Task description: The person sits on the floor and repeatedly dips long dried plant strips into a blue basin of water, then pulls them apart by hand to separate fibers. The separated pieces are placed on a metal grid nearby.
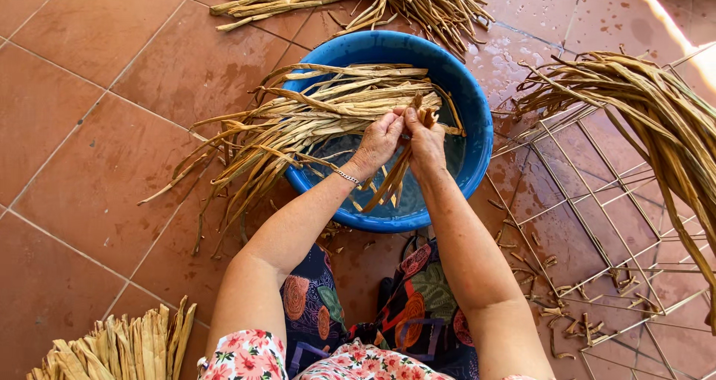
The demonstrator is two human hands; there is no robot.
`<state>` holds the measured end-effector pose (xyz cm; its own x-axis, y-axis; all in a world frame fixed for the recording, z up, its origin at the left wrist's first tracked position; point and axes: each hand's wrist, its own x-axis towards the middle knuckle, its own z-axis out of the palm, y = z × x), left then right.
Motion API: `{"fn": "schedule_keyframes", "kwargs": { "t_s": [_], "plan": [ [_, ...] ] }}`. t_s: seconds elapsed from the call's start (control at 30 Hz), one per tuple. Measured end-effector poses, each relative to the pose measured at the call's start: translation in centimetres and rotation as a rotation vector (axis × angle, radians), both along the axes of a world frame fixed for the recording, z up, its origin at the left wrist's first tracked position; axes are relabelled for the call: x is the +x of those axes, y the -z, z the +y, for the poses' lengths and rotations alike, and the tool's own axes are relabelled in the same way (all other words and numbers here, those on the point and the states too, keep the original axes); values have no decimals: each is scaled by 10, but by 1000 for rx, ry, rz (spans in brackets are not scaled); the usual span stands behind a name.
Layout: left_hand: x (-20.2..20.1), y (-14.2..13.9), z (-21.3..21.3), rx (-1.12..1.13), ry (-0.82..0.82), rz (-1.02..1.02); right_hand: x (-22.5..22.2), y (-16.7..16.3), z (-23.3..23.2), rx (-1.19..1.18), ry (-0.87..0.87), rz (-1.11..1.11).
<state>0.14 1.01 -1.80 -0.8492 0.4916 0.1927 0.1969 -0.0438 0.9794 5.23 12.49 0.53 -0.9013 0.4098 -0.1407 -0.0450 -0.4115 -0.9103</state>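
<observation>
Over the blue basin (pixel 470 119) on the tiled floor (pixel 89 126), we hold both hands together: our left hand (pixel 379 140) and right hand (pixel 425 137) have their fingers pinching a damp leaf strip (pixel 395 175) that hangs toward the water. More dried leaves (pixel 298 123) lie across the basin's rim, and a wire rack (pixel 597 216) sits just beside it.

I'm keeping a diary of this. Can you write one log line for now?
left hand holds leaf strip | right hand holds same strip | over blue basin | leaves across basin | wire rack beside
</observation>
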Motion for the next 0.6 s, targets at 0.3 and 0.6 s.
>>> {"fn": "schedule_keyframes", "kwargs": {
  "t_s": [0.3, 0.6],
  "plan": [
    [10, -4, 18, -196, 45, 315, -9, -14, 25, -276, 202, 130],
    [45, -20, -6, -344, 290, 415, 10, -16, 125, -423, 227, 188]
  ]
}}
